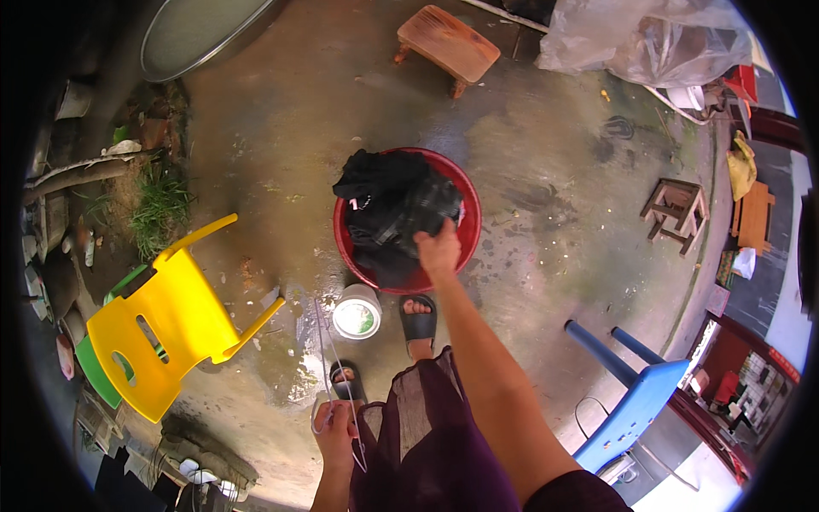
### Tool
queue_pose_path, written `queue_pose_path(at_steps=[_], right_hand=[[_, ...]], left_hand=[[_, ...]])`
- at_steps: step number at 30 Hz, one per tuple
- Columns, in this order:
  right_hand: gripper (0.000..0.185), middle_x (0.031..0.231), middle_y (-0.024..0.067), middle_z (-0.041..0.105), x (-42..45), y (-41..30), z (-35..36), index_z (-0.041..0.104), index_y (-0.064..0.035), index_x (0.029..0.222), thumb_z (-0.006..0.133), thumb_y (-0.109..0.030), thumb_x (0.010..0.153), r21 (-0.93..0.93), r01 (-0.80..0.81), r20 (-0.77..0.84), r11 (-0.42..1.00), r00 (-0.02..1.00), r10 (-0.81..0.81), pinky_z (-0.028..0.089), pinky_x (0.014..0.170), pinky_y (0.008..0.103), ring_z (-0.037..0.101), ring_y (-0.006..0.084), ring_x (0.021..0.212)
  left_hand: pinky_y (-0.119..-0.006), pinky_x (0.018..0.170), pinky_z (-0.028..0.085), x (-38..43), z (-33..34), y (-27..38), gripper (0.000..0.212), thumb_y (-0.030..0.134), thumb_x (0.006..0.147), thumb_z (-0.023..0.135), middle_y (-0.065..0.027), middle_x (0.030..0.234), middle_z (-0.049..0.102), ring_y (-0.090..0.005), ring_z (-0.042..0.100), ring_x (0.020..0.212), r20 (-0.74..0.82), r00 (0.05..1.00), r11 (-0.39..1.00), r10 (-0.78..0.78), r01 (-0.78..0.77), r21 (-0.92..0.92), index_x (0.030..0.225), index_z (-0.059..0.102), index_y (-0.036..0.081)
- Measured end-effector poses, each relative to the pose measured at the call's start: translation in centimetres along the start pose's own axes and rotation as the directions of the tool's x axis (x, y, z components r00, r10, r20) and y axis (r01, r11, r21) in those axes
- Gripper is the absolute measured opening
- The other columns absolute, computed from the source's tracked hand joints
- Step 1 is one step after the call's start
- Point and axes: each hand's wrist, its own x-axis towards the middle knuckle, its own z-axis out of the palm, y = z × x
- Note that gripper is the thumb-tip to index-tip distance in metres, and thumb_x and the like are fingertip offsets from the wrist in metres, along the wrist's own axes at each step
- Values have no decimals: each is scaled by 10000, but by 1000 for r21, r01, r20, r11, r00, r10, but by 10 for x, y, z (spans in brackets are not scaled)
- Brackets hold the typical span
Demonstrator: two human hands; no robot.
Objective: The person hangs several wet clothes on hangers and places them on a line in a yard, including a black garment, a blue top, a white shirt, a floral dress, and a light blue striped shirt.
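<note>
My left hand (pixel 337 432) is closed around a thin wire clothes hanger (pixel 325 358), low in the view beside my dark purple clothing. With my arm stretched forward, my right hand (pixel 441 249) touches wet-looking black clothes in a round red plastic basin (pixel 472 192). Under its fingers lies a dark checked garment (pixel 430 203). Blur and cloth keep me from telling whether the fingers grip it. More black cloth (pixel 377 173) hangs over the basin's far left rim. Near the basin's front stands a white bucket (pixel 356 312), bright with glare inside.
A yellow plastic chair (pixel 185 307) stands on the left, partly over a green one (pixel 96 371). A blue plastic stool (pixel 640 403) is on the right, with a small wooden stool (pixel 678 211) beyond. Ahead are a wooden bench (pixel 448 41) and a large metal basin (pixel 198 38). The concrete looks wet.
</note>
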Motion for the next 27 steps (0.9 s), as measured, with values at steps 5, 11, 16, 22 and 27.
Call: queue_pose_path(at_steps=[5,11,16,22,27], right_hand=[[663,778,274,613,-25,-46,20,425,47,1272,661,-184,698,134,234,116,963,961,-250,496,724,455,609,431,760],[355,874,78,627,-41,9,25,515,-36,1245,534,-120,900,869,-165,266,466,951,-159,524,613,252,623,141,689],[192,814,88,619,-10,119,31,567,-35,1035,545,-172,903,632,-328,24,702,914,405,510,546,278,613,148,629],[207,879,42,639,51,148,69,578,-75,1030,581,-133,831,745,-509,370,432,853,368,517,690,313,623,159,767],[256,986,58,659,47,134,82,603,-71,1016,560,-219,811,776,-627,626,-78,747,224,471,918,385,610,227,951]], left_hand=[[-207,372,289,2,27,8,124,163,889,554,-5,569,486,-64,423,405,71,997,1000,4,-5,6,862,572,42],[-203,366,297,2,28,9,89,135,888,566,-3,598,503,-63,446,411,113,993,1000,-19,20,-11,864,567,49],[-207,384,310,9,33,8,102,122,906,543,-2,571,487,-62,435,413,52,998,1000,-26,26,0,860,563,34],[-207,406,294,24,35,4,114,130,916,524,1,541,461,-58,421,415,33,999,999,-25,23,40,857,551,36],[-200,402,264,35,21,-18,118,137,924,496,7,514,448,-56,413,410,-56,995,996,-86,87,20,864,541,46]])
